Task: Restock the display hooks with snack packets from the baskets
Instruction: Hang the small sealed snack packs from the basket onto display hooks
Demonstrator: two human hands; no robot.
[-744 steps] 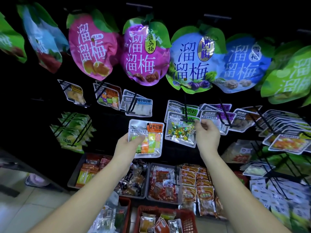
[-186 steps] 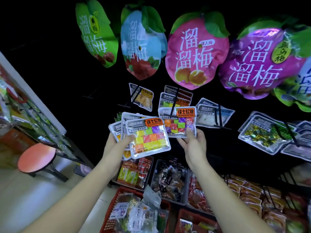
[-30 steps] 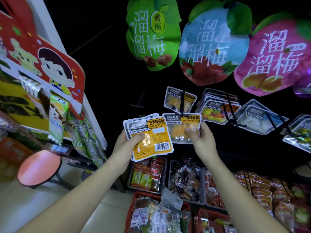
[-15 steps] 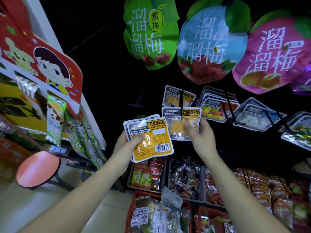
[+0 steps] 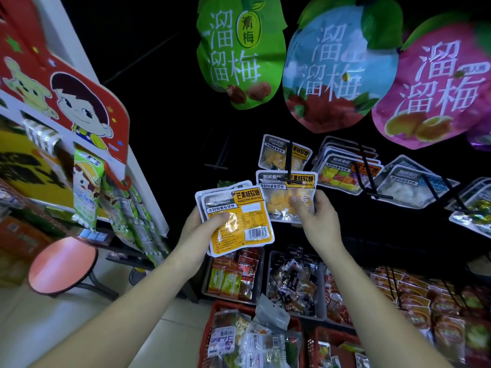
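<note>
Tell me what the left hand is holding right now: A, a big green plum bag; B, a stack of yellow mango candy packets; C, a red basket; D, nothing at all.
B: the left hand grips a stack of yellow mango candy packets, thumb across the front one, while the right hand pinches a single packet at the display hook.

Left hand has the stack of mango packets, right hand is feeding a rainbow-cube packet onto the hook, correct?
Not quite. In the head view the packet that the right hand pinches at the hook holds yellow mango pieces, not rainbow cubes; the rainbow-cube packets hang on the next hook to the right. The left hand does hold the stack of mango packets.
</note>
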